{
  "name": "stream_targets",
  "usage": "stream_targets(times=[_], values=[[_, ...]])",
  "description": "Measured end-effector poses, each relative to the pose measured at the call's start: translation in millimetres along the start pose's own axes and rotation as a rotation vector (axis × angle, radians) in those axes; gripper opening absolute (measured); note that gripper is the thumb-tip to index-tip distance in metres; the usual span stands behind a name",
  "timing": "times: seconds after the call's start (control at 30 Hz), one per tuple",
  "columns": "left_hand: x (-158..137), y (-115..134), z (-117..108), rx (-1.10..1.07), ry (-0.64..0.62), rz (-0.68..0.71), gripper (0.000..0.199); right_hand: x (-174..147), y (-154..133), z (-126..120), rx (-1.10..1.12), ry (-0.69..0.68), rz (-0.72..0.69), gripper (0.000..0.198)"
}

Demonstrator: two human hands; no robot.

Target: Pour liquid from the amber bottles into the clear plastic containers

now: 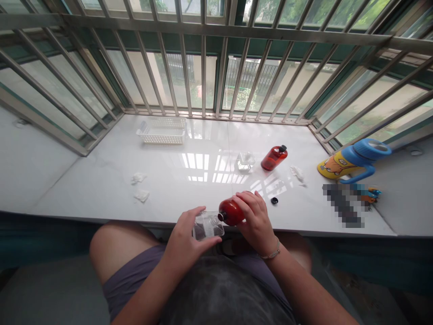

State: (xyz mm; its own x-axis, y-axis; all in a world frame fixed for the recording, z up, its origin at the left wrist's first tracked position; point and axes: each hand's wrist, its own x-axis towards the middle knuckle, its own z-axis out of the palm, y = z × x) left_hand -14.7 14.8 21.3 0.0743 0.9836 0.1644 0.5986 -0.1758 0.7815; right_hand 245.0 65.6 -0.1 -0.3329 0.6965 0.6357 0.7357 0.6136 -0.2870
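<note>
My left hand [187,234] grips a clear plastic container [208,225] by its sides, just past the counter's front edge. In my right hand [253,216] is a red bottle [232,212], tipped to the left with its uncapped mouth at the container's right side. Whether any liquid is flowing I cannot make out. A small black cap [274,201] lies on the counter to the right of the bottle. Farther back stands a second red bottle [273,159] with a black cap on, beside another clear container [245,161].
On the white counter [101,180] are a white plastic basket [162,137] at the back left and crumpled tissues [141,195]. Another tissue [297,175] is on the right, near a blue and yellow flask [352,160] and a blurred-out dark object [343,207]. Metal window bars [203,67] close off the back.
</note>
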Motion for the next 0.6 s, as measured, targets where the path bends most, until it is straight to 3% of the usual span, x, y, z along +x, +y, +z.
stream_targets(times=[0.6], values=[[2.1, -1.9, 3.4, -0.022, -0.007, -0.051, 0.076, 6.3, 0.1, -5.5, -0.066, -0.043, -0.033, 0.066]])
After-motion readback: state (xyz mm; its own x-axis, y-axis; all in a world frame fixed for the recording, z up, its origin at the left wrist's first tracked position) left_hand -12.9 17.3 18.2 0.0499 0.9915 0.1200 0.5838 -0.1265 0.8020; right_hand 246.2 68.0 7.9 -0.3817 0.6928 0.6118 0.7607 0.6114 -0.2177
